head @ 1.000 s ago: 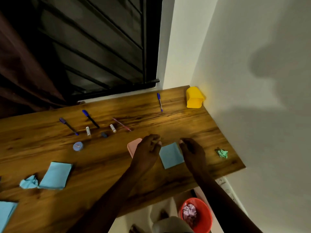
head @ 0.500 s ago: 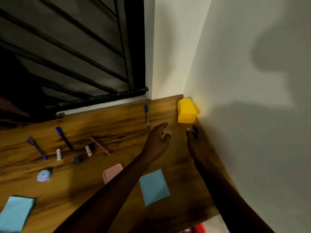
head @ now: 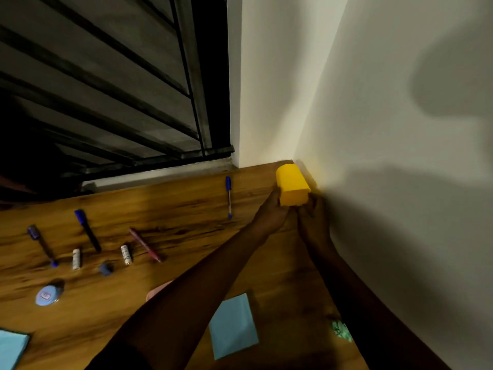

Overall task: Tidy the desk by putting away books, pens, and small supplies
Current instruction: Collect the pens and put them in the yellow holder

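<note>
We are holding the yellow container [head: 292, 186], standing in the far corner of the desk [head: 186, 209] against the wall [head: 400, 209], with our left hand [head: 272, 212] curled round its near side, while our right hand [head: 312, 217] is touching it, grip unclear, so we should be drawing it out level.

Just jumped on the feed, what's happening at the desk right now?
A person is reaching with both hands to the yellow container in the far corner of the desk, against the wall. The left hand grips its near left side. The right hand is at its right side, but its grip is lost in shadow. Loose items lie across the desk, not yet put away: a blue pen, a blue-capped marker, a round blue tin and a blue note pad.
</note>
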